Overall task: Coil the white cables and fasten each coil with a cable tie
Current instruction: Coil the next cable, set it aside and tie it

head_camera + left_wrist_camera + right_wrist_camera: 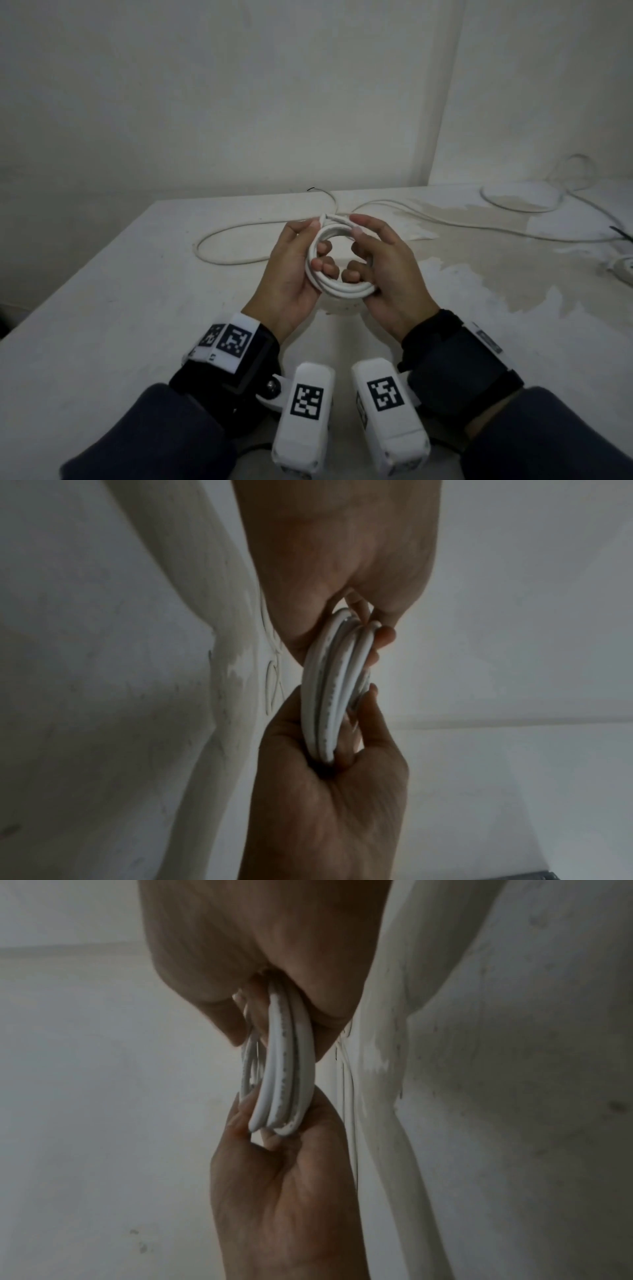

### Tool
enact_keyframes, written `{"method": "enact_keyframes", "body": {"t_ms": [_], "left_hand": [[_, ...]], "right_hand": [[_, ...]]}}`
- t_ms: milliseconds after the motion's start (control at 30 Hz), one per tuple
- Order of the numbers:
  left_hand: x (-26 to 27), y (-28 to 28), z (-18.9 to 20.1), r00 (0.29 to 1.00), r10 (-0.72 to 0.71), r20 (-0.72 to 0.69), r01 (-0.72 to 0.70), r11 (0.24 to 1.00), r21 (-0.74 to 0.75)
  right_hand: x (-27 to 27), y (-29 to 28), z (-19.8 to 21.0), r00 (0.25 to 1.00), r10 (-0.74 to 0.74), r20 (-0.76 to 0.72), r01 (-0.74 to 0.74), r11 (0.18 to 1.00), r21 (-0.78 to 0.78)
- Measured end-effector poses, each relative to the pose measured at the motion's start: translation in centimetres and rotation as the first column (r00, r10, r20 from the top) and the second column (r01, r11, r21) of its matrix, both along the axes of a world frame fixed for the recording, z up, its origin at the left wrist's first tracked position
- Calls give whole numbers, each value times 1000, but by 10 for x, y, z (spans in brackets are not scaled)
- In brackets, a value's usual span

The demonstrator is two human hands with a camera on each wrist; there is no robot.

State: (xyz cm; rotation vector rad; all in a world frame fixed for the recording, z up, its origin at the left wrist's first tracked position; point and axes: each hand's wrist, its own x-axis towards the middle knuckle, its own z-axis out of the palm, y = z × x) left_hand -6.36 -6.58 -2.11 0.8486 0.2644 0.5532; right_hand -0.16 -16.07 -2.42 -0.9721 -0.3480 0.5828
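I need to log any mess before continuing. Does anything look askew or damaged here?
The table surface is patchy and discoloured on its right side. Loose white cables sprawl uncoiled behind the coil held by both hands.

A bare, unfinished room, more work or storage space than home. Plain whitewashed walls [239,85] meeting in a corner [445,102], no furnishing on them. White-painted desk [102,308] with paint worn and flaking in patches [479,281]. Loose white cables [239,236] trailing across it, one lying in a loop [520,198] at the far right, beside a white socket strip [623,267], only partly seen at the edge
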Motion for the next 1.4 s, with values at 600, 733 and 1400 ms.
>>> {"method": "enact_keyframes", "body": {"t_ms": [600, 733, 1400], "left_hand": [[0, -5, -3, 987, 156, -23, -149, 970, 195], [-2, -5, -5, 990, 138, -39, -123, 956, 265], [-3, 0, -6, 978, 130, -163, -45, 895, 444]], "right_hand": [[-2, 7, -3, 998, -27, 52, 29, 999, -32], [-4, 5, -3, 993, -47, 108, 54, 996, -68], [-5, 5, -4, 996, -17, 87, 26, 994, -108]]}}
